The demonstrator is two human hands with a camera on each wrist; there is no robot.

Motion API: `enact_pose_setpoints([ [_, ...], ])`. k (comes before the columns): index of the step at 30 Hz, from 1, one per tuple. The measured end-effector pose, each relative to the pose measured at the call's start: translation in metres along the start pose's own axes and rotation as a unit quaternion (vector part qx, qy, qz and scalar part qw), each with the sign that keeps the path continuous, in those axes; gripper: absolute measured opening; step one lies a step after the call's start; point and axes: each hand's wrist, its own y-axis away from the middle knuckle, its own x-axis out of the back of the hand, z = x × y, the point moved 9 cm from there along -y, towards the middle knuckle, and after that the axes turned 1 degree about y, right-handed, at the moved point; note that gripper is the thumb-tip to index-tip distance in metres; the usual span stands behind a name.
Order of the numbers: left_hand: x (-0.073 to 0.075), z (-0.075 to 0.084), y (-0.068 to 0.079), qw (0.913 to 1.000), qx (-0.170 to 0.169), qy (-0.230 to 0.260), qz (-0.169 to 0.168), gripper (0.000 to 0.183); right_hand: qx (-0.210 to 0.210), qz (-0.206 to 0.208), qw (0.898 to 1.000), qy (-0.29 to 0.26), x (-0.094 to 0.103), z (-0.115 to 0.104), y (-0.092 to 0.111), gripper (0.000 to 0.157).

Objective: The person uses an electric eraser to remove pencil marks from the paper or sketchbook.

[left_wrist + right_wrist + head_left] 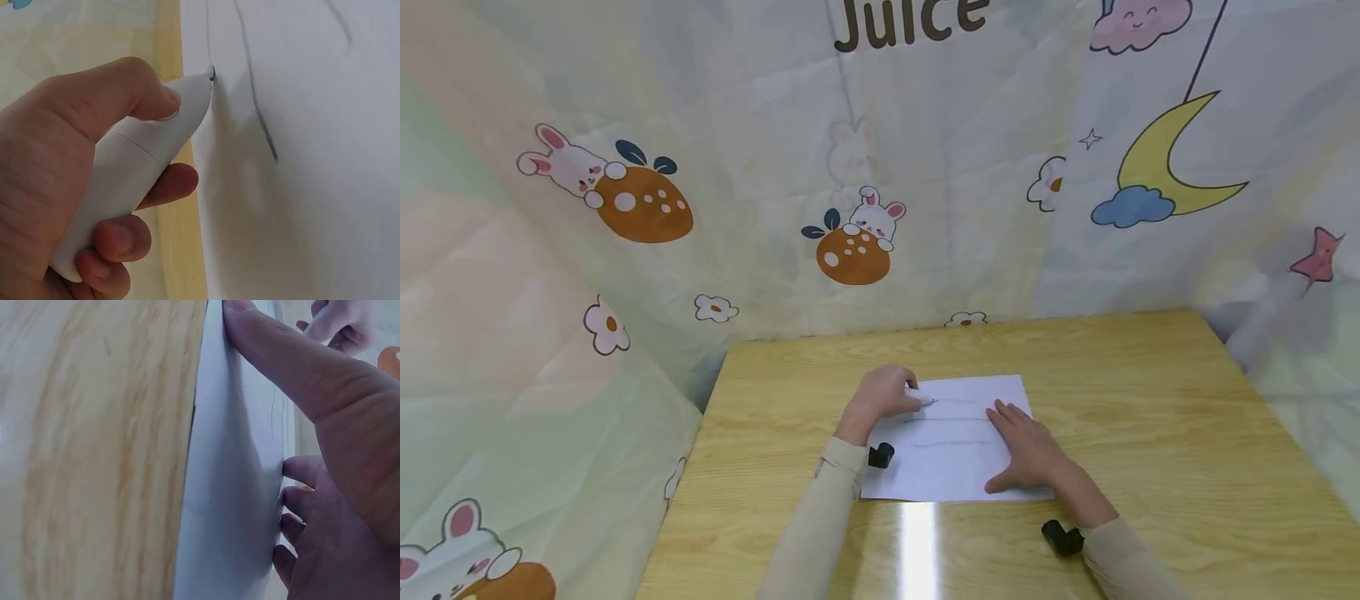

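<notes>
Left hand [883,392] grips the white pen-shaped tool [140,150] over the paper's [955,477] far-left part, long axis aimed rightward along the farthest drawn line [957,401]; right hand [1028,452], fingers spread, rests on paper's right side.

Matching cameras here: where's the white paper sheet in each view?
Head: white paper sheet in the lower half, just right of centre.
Left wrist: it fills the right half, top to bottom.
Right wrist: a tall band near the middle, top to bottom.
Shared landmark: the left hand, at the sheet's upper left in head, left side in left wrist, upper right in right wrist.
</notes>
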Motion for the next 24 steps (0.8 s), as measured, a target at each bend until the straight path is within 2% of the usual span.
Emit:
enact_pose_setpoints([
  [2,0.003,0.0,-0.002,1.0,0.0,-0.004,0.0,0.023,-0.002,0.003,1.0,-0.001,0.002,0.003,0.0,0.121],
  [7,0.003,0.01,-0.006,0.9993,-0.024,-0.024,-0.014,0.025,-0.004,-0.001,1.0,0.002,-0.004,0.007,0.0,0.123],
  [13,0.008,0.004,-0.005,0.9996,-0.002,-0.025,-0.015,0.02,-0.003,0.001,1.0,0.001,0.003,0.002,0.0,0.121],
  [19,0.003,0.014,-0.008,0.9992,-0.031,-0.013,-0.024,0.025,-0.001,-0.014,1.0,0.004,-0.003,0.001,0.0,0.122],
  [24,-0.001,0.011,-0.007,0.9996,-0.007,-0.014,-0.025,0.023,-0.01,-0.016,1.0,0.003,-0.005,0.002,0.001,0.121],
])
